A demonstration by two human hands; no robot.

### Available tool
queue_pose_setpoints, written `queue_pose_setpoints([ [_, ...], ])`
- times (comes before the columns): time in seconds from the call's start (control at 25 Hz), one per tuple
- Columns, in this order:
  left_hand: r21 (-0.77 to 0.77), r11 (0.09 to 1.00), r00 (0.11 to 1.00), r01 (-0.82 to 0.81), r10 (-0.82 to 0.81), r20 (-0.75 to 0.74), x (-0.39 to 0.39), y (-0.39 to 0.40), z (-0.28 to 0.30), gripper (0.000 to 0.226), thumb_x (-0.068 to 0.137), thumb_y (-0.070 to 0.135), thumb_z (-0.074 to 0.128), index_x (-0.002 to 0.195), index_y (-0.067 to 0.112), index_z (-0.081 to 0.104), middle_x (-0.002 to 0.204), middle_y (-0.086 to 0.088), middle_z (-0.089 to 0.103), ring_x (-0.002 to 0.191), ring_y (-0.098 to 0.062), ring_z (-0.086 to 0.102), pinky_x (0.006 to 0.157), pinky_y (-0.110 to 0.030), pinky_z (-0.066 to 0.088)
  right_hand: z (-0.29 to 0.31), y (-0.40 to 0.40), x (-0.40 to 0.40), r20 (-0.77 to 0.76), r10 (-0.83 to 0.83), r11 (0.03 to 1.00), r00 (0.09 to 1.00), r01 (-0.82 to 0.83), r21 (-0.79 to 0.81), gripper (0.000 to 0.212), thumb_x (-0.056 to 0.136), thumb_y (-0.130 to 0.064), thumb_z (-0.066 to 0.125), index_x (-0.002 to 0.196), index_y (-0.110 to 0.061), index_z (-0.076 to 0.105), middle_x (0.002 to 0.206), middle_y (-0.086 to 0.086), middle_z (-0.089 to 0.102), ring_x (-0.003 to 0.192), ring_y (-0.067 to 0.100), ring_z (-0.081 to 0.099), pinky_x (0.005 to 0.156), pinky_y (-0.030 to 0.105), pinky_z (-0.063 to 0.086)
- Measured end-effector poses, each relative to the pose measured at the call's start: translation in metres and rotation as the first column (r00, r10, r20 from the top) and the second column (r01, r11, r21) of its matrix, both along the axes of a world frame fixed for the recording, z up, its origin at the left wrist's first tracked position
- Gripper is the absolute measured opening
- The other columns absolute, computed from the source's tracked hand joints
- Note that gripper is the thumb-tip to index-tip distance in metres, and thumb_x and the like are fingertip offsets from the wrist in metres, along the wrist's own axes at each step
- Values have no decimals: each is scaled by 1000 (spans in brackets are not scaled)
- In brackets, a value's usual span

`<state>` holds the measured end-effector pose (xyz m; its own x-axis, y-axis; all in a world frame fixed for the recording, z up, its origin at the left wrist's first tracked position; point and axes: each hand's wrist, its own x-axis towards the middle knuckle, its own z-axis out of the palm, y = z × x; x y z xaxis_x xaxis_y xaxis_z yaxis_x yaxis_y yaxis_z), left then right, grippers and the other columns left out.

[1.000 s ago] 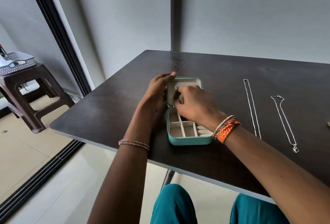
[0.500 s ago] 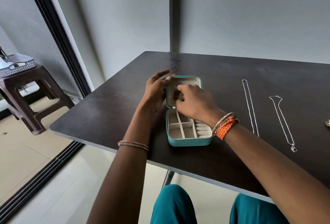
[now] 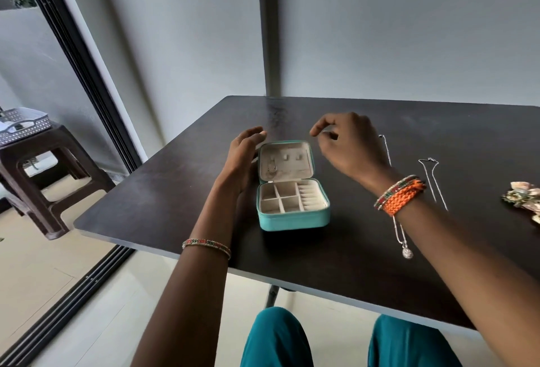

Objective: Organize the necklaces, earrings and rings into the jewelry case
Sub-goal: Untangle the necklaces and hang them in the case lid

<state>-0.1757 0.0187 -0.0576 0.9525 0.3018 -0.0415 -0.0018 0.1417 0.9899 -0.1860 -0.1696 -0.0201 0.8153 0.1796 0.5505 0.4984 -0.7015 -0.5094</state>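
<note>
While the teal jewelry case [image 3: 293, 206] sits open mid-bench [image 3: 163, 200], L hand [image 3: 244, 159] rests beside its raised lid, fingers relaxed, holding nothing. R hand [image 3: 350, 144] hovers above the lid, fingers loosely curled, empty. Two necklaces [image 3: 432, 179] lie to the right.

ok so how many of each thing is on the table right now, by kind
jewelry case: 1, open
necklaces lying on the table: 2, one partly under the right forearm, one further right
pile of small jewelry at the right edge: 1, pieces too small to count
total: 4
</note>
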Motion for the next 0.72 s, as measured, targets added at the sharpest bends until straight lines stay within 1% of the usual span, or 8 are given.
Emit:
queue_pose_setpoints([
  [0.08,158,987,998,-19,9,65,-2,2,6,33,93,14,53,126,12,54,110,-3,60,103,-16,55,75,-19,42,5,-25,5,18,-63,998,998,63,-20,20,81,-15,52,80,-22,71,64,-1,59,56,21,48,59,26,40],
  [0.24,479,877,962,-41,-95,255,-8,-27,48,36,86,7,58,122,2,57,105,-11,62,84,-7,58,68,-5,44,5,-94,17,6,-179,983,984,179,-49,20,82,-16,54,83,-21,73,74,4,70,59,21,53,61,26,40],
  [0.32,588,808,939,-43,-168,299,-7,-56,75,36,80,15,54,114,10,63,102,-8,67,83,-10,60,70,-11,46,-2,-125,26,-24,-239,970,971,237,-46,19,83,-16,55,86,-20,74,82,5,73,70,26,63,66,28,45],
  [0.36,622,782,931,-40,-197,307,-5,-73,86,32,78,18,53,108,15,66,97,-5,69,80,-11,61,69,-16,46,-7,-137,33,-49,-247,969,968,246,-39,20,84,-15,56,89,-19,74,88,6,73,80,27,66,72,29,48],
  [0.44,620,784,918,26,-264,295,1,-118,97,24,73,18,53,91,21,68,83,-3,69,69,-14,59,63,-20,44,-17,-154,48,-108,-226,974,968,223,-44,23,86,-9,54,98,-13,74,101,10,73,95,27,67,85,24,45],
  [0.52,571,809,911,142,-332,244,8,-162,88,21,64,20,50,79,23,65,75,-5,67,65,-19,57,64,-24,43,-29,-162,60,-162,-218,975,963,207,-81,27,89,-5,52,107,-7,71,111,12,70,104,27,65,89,19,41],
  [0.6,571,799,927,189,-337,163,20,-192,62,21,69,16,51,83,18,67,76,-6,66,67,-20,57,66,-25,44,-40,-165,66,-199,-235,970,951,216,-115,29,90,-5,50,111,-5,69,117,14,68,111,28,62,96,24,41],
  [0.72,585,797,968,147,-237,81,40,-203,23,23,80,4,53,95,11,69,80,-6,66,71,-19,59,68,-23,45,-49,-164,71,-197,-246,962,949,215,-167,29,89,-5,50,112,-1,68,117,19,66,112,32,60,99,33,43],
])
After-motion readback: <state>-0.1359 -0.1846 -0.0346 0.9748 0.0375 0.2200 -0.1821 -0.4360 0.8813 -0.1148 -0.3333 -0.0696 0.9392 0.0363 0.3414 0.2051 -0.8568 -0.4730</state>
